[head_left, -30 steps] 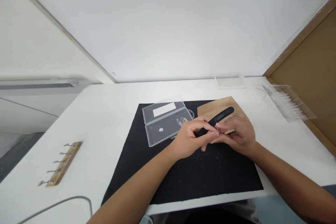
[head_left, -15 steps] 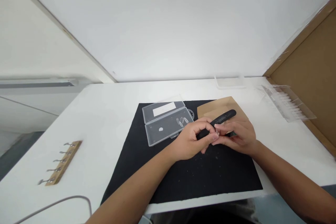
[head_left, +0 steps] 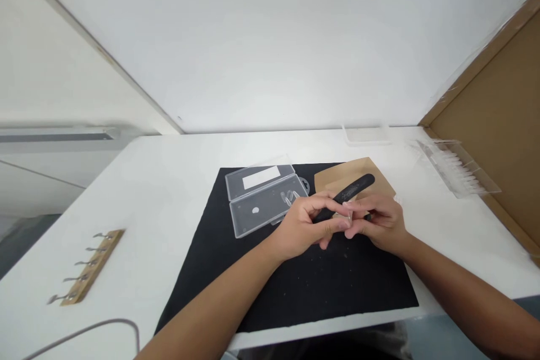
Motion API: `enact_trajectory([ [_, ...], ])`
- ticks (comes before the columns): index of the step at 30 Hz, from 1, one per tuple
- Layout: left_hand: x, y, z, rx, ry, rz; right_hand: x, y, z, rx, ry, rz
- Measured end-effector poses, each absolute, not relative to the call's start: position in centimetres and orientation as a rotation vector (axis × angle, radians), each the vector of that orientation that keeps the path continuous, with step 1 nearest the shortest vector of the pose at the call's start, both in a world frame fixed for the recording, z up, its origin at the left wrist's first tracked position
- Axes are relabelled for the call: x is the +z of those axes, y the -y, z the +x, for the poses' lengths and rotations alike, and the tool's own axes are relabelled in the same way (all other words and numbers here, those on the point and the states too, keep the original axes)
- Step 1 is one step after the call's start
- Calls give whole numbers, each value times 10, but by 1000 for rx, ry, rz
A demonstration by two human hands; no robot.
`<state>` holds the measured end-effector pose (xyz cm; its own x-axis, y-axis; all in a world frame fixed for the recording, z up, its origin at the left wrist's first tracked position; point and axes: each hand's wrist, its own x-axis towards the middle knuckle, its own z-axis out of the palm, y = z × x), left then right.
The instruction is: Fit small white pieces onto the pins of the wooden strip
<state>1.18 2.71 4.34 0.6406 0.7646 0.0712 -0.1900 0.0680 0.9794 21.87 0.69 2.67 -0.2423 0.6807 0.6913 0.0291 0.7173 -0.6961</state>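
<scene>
A curved black nail file (head_left: 358, 184) lies across my left hand (head_left: 306, 222), whose fingers are closed round its lower part. Thumb and forefinger of that hand also pinch a small clear piece (head_left: 350, 217). My right hand (head_left: 377, 219) meets it there, with thumb and forefinger on the same clear piece. Something dark shows between the right fingers, too hidden to name. Left of the hands an open clear plastic case (head_left: 244, 216) lies on the black mat (head_left: 312, 298), with several small clear pieces (head_left: 289, 197) inside.
Brown paper (head_left: 337, 173) lies behind the hands. A clear tray (head_left: 367, 136) is at the back, and a clear rack of white pieces (head_left: 459, 171) at the right by a cardboard panel (head_left: 498, 124). A wooden hook strip (head_left: 93, 267) and a cable (head_left: 97, 324) are at the left.
The view has shifted slightly. The fingertips of both hands have moved a little, and the clear piece between them shows more. The black file is still in my left hand.
</scene>
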Motion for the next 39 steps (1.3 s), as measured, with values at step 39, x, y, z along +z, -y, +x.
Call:
enact_trajectory([
  [39, 32, -30, 13, 966, -746, 1573, 29, 1, 221, 705, 1805, -1084],
])
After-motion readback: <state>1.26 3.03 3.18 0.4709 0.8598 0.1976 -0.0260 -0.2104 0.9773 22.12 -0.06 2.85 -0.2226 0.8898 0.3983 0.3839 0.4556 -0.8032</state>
